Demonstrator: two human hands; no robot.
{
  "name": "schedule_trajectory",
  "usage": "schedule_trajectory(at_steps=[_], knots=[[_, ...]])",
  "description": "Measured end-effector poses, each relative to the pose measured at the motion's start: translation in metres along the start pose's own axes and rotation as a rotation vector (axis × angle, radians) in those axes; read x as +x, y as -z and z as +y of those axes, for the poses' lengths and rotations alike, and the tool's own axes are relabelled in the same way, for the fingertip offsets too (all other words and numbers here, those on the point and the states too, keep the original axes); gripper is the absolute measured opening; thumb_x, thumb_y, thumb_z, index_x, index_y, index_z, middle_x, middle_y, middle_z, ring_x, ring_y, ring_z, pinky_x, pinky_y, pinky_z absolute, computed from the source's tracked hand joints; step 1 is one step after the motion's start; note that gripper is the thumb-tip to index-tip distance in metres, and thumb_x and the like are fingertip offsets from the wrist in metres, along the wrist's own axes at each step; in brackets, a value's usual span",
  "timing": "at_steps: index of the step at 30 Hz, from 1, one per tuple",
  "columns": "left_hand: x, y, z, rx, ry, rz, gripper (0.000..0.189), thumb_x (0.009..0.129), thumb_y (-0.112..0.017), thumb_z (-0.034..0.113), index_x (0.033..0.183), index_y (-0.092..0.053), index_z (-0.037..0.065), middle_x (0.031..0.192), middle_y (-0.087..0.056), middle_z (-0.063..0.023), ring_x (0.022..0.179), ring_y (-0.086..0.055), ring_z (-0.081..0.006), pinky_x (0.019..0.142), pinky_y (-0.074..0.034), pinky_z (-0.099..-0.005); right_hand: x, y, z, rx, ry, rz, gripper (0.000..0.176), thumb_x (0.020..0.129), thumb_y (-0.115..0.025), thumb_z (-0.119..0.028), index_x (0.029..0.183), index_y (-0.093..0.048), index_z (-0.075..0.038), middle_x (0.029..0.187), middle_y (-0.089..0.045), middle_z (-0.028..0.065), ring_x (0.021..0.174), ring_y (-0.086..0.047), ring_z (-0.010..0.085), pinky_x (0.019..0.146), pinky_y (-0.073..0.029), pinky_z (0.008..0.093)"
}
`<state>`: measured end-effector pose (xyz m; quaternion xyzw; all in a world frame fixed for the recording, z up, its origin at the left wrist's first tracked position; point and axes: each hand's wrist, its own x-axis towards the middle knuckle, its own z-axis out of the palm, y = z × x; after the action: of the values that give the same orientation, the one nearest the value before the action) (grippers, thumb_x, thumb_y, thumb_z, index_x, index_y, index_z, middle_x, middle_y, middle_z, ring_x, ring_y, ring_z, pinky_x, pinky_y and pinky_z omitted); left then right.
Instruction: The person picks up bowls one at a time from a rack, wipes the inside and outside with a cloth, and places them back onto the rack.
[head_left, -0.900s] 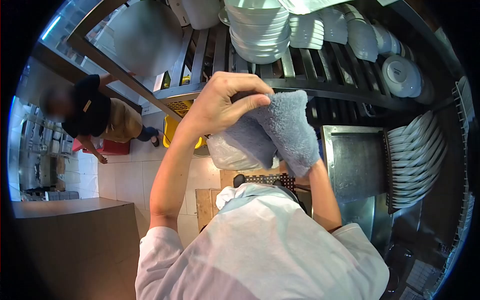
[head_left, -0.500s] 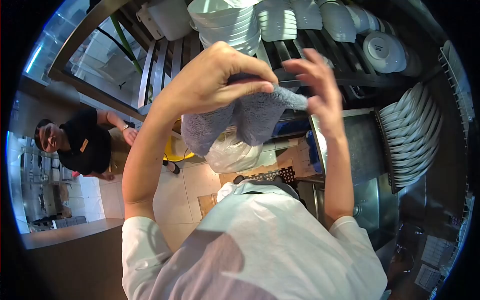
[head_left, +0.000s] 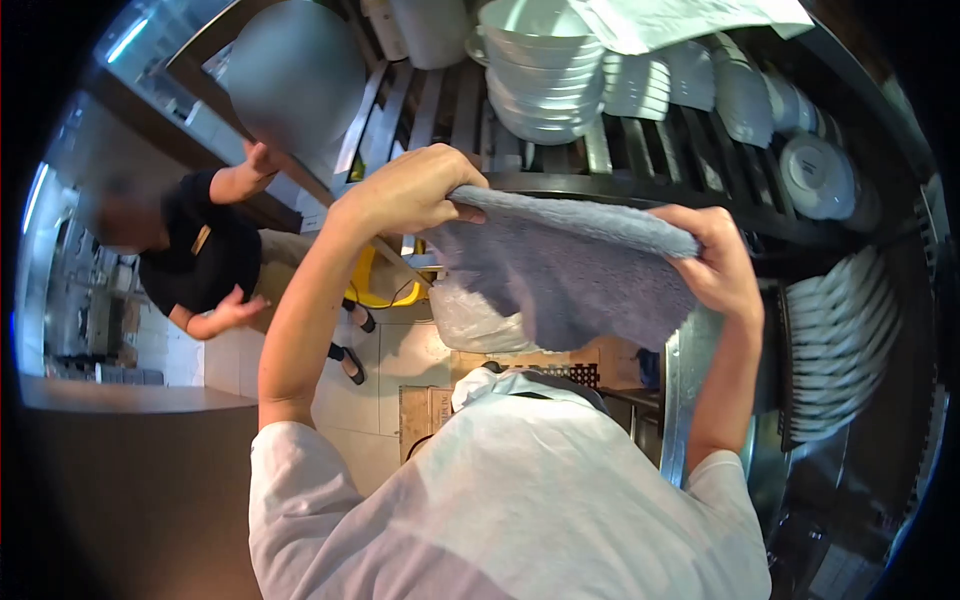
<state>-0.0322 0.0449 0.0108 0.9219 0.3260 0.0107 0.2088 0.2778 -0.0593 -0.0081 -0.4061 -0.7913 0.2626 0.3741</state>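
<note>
A grey fluffy cloth (head_left: 575,270) is stretched between my two hands in front of a slatted metal shelf. My left hand (head_left: 415,190) pinches its upper left corner between thumb and fingers. At the upper right corner, my right hand (head_left: 718,258) grips it the same way. The top edge runs nearly straight and looks folded over, sloping slightly down to the right. Below that edge the rest of the cloth hangs loose in soft folds.
Stacked white bowls (head_left: 545,75) and upturned dishes stand on the slatted shelf (head_left: 430,110). A rack of white plates (head_left: 840,345) is at the right beside a metal sink. A person in black (head_left: 215,240) stands at the left. A plastic bag (head_left: 475,315) sits below.
My right hand has taken hold of the cloth's other corner and moved right, so the bunched cloth is now spread wide. The person at the left has raised an arm.
</note>
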Motion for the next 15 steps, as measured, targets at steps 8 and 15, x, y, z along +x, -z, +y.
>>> schedule_trajectory(at_steps=[8,15], knots=[[-0.044,-0.037,-0.049,-0.211,-0.047,0.229,0.02,0.077,-0.066,0.005,0.096,-0.066,-0.003,0.083,-0.066,-0.0166,0.082,-0.062,-0.0334,0.075,-0.047,-0.0378,-0.009,0.012,0.009,-0.113,-0.067,-0.148,0.018,0.077,-0.063,-0.005,0.086,-0.058,0.01,0.08,-0.058,0.0162,0.065,-0.053,0.0247,0.063,-0.043,0.0315],[-0.07,-0.008,-0.011,-0.444,-0.029,0.345,0.019,0.082,-0.072,0.012,0.098,-0.069,0.001,0.078,-0.068,-0.0052,0.073,-0.058,-0.0087,0.07,-0.047,-0.0266,-0.036,0.054,0.026,0.262,-0.006,-0.139,0.031,0.079,-0.065,-0.02,0.073,-0.054,0.008,0.069,-0.053,0.01,0.06,-0.049,0.0179,0.057,-0.038,0.032]])
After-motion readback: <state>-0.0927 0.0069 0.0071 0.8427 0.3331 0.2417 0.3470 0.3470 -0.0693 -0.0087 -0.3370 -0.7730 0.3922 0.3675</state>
